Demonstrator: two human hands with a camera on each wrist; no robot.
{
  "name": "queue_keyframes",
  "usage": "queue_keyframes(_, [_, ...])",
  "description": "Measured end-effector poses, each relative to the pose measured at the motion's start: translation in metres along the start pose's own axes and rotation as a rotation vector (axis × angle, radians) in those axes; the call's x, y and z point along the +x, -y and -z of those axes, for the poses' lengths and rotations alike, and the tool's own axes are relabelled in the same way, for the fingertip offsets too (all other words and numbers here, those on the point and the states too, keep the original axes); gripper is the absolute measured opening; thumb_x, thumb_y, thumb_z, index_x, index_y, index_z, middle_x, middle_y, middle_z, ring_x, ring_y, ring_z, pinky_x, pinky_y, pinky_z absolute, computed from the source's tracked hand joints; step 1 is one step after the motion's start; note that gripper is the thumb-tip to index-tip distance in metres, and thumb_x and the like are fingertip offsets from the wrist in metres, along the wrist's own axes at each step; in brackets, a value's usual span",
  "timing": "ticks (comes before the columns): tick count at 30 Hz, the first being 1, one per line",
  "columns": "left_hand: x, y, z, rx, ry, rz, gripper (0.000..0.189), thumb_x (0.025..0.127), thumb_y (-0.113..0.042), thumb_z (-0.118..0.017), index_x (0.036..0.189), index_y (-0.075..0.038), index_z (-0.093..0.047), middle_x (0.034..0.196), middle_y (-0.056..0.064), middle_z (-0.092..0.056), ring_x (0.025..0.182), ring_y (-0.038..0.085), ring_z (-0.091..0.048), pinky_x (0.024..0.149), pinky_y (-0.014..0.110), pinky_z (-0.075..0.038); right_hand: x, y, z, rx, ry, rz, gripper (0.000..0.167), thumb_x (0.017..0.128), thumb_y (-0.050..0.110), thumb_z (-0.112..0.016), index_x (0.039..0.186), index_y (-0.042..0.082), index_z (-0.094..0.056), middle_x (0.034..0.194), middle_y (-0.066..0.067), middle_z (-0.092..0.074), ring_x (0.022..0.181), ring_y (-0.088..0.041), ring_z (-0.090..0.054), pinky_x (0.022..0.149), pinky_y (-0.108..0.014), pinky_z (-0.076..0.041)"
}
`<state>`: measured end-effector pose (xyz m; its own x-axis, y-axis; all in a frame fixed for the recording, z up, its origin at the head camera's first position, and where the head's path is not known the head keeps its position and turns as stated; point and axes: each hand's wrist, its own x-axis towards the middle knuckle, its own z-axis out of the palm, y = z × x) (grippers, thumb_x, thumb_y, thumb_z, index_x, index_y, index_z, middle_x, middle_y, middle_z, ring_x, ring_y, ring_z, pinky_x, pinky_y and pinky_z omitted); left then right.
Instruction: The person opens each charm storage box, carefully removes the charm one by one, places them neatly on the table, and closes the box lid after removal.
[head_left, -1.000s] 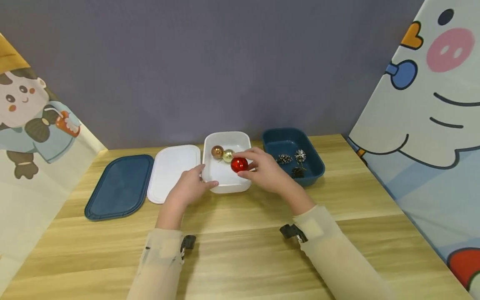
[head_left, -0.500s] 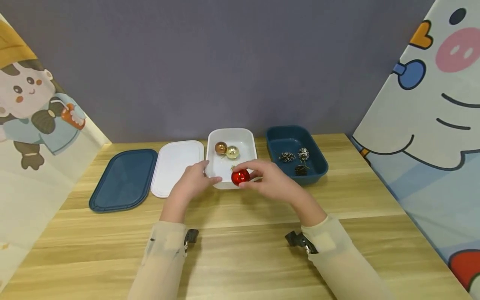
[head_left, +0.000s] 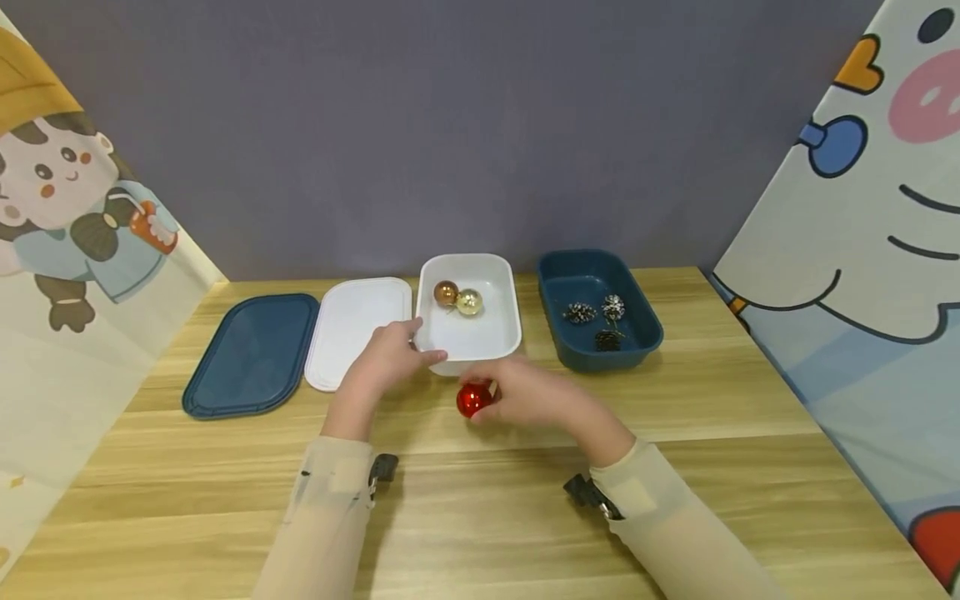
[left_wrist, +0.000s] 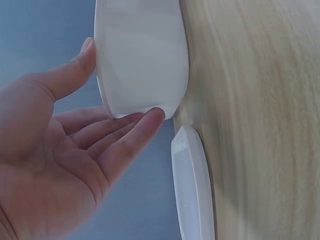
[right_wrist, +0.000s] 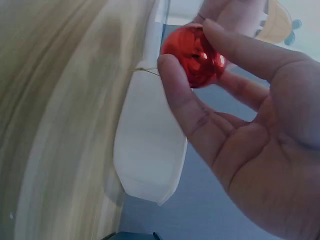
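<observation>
In the head view my right hand (head_left: 536, 393) pinches a shiny red Christmas bauble (head_left: 474, 401) between thumb and fingers, just in front of the white plastic box (head_left: 487, 342). The right wrist view shows the same red bauble (right_wrist: 192, 55) at the fingertips, a thin gold hanging thread beside it. My left hand (head_left: 384, 360) holds the box's near left corner, thumb at the front rim and fingers along the side; the left wrist view has this white box (left_wrist: 142, 55) up close. Inside the box, a copper bauble (head_left: 446, 292) and a pale gold bauble (head_left: 469, 302) lie side by side.
A dark blue box (head_left: 645, 343) with several pine cones (head_left: 580, 312) stands right of the white box. To the left lie a white lid (head_left: 356, 333) and a dark blue lid (head_left: 251, 354). A grey wall (head_left: 465, 133) rises behind the wooden table (head_left: 465, 517).
My right hand has carried the red bauble out of the white box, toward me and over its front rim. My left hand has stayed at the box's corner.
</observation>
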<state>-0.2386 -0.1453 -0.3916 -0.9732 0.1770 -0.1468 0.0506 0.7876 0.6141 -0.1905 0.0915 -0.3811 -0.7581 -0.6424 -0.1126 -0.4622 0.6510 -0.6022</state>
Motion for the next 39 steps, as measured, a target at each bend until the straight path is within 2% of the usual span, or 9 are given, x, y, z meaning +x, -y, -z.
queue_keyframes(6, [0.0,0.001,0.001,-0.007,0.008,0.002,0.087,0.099,-0.04,-0.077,0.162,0.005,-0.038,0.149,0.03,-0.061,0.138,0.04,-0.062,0.116,0.053,-0.052,0.002,0.001,-0.015,-0.025,0.077,-0.115,0.042,0.088,0.028,-0.09,0.12,0.013,-0.069,0.097,0.002,-0.07,0.088,-0.013,-0.065,0.081,-0.031,-0.057])
queue_keyframes(12, [0.0,0.002,0.001,-0.014,0.013,0.006,0.088,0.098,-0.041,-0.078,0.162,0.004,-0.038,0.151,0.029,-0.059,0.141,0.04,-0.059,0.118,0.054,-0.049,0.001,0.003,-0.023,-0.052,0.095,-0.103,0.036,0.088,0.033,-0.089,0.111,0.015,-0.069,0.087,0.004,-0.068,0.079,-0.011,-0.063,0.073,-0.028,-0.055])
queue_keyframes(18, [0.0,0.004,0.001,-0.016,0.013,0.019,0.088,0.098,-0.042,-0.078,0.162,0.003,-0.039,0.151,0.027,-0.059,0.14,0.039,-0.061,0.117,0.053,-0.051,0.002,0.003,-0.022,-0.028,0.098,-0.113,0.035,0.088,0.033,-0.089,0.111,0.012,-0.071,0.088,0.003,-0.068,0.08,-0.012,-0.063,0.075,-0.03,-0.055])
queue_keyframes(32, [0.002,0.001,0.002,-0.018,0.0,0.015,0.086,0.097,-0.041,-0.079,0.161,0.002,-0.04,0.149,0.027,-0.061,0.141,0.039,-0.06,0.117,0.053,-0.051,0.003,-0.002,-0.015,-0.048,0.089,-0.162,0.056,0.087,0.031,-0.09,0.132,0.004,-0.069,0.104,-0.002,-0.073,0.093,-0.015,-0.065,0.088,-0.035,-0.058])
queue_keyframes(35, [0.002,0.002,0.002,-0.019,0.0,0.011,0.086,0.097,-0.041,-0.079,0.161,0.002,-0.04,0.15,0.027,-0.061,0.141,0.039,-0.059,0.117,0.054,-0.05,0.003,-0.003,-0.015,-0.055,0.09,-0.162,0.056,0.087,0.031,-0.09,0.132,0.005,-0.07,0.106,-0.002,-0.073,0.093,-0.015,-0.065,0.088,-0.035,-0.058])
queue_keyframes(39, [0.002,0.002,0.002,-0.015,-0.002,0.007,0.086,0.097,-0.041,-0.079,0.161,0.002,-0.04,0.151,0.027,-0.06,0.142,0.039,-0.059,0.117,0.054,-0.05,0.003,-0.004,-0.016,-0.068,0.097,-0.144,0.051,0.087,0.033,-0.09,0.126,0.006,-0.072,0.099,0.001,-0.072,0.088,-0.013,-0.065,0.082,-0.032,-0.057])
